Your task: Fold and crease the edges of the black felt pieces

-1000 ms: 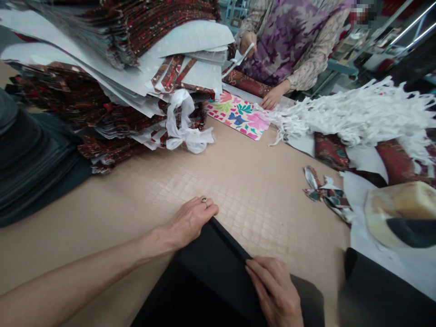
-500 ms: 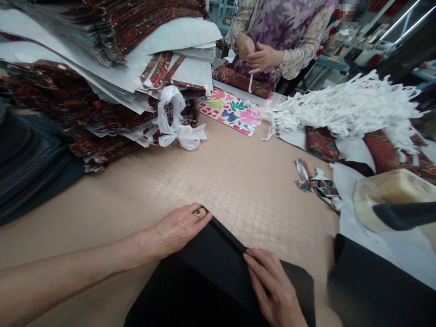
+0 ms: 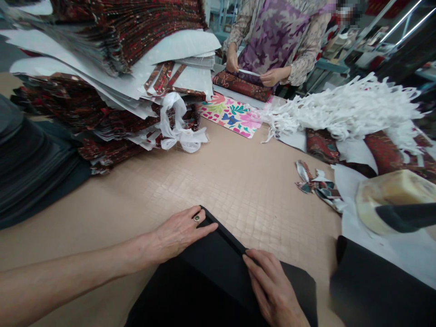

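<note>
A piece of black fabric (image 3: pixel 204 281) lies in front of me with a narrow fold along its far edge. My left hand (image 3: pixel 182 231), a ring on one finger, grips the upper left end of that fold. Its index finger stretches out over the fabric, and the other fingertips press at the edge. Farther down the same fold, my right hand (image 3: pixel 270 284) is closed on the edge, thumb and fingers pinching it. The nearer part of the fabric runs out of view at the bottom.
Tall stacks of patterned fabric (image 3: pixel 112 109) and dark pieces (image 3: pixel 30 163) stand on the left. Across the table a person's hands (image 3: pixel 272 76) hold a white strip. On the right are white strips (image 3: pixel 344 104), scraps (image 3: pixel 320 184), a pale block-shaped container (image 3: pixel 366 200) and another black piece (image 3: pixel 381 281).
My left index finger has lifted away from its neighbours and spread out. My right hand stays in place. The person opposite has moved their hands apart, stretching the white strip.
</note>
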Action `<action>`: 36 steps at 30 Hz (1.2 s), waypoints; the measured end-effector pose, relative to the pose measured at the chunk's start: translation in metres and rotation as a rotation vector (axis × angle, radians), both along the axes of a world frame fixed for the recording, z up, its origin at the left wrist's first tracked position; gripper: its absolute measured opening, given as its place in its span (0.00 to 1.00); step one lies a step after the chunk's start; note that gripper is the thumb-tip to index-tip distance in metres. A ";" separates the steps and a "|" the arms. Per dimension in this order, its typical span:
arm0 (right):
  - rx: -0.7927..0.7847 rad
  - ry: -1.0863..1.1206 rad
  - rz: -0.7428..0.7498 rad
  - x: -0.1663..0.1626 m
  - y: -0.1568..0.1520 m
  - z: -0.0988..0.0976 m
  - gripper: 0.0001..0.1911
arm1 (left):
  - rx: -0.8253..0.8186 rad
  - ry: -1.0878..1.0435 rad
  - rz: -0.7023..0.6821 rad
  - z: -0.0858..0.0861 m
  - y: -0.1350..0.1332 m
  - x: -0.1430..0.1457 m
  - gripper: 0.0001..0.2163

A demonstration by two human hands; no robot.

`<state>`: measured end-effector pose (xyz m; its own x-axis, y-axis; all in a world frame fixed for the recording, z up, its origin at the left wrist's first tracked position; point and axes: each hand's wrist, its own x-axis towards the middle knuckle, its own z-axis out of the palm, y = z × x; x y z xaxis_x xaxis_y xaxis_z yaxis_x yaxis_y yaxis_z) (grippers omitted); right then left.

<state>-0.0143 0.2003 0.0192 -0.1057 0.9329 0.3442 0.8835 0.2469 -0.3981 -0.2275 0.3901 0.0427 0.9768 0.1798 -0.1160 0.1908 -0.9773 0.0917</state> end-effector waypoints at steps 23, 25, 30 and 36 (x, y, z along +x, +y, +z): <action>0.048 -0.112 0.028 -0.001 -0.002 -0.003 0.16 | -0.109 -0.159 0.013 0.023 -0.014 0.025 0.17; 0.057 -0.116 0.023 -0.001 -0.002 -0.005 0.16 | -0.155 -0.136 -0.114 0.027 -0.027 0.037 0.15; 0.076 -0.124 0.029 -0.001 -0.002 -0.006 0.16 | -0.079 -0.135 -0.193 0.020 -0.046 0.047 0.16; 0.064 -0.107 0.031 -0.001 -0.002 -0.004 0.16 | -0.031 -0.086 -0.100 0.012 -0.026 0.026 0.18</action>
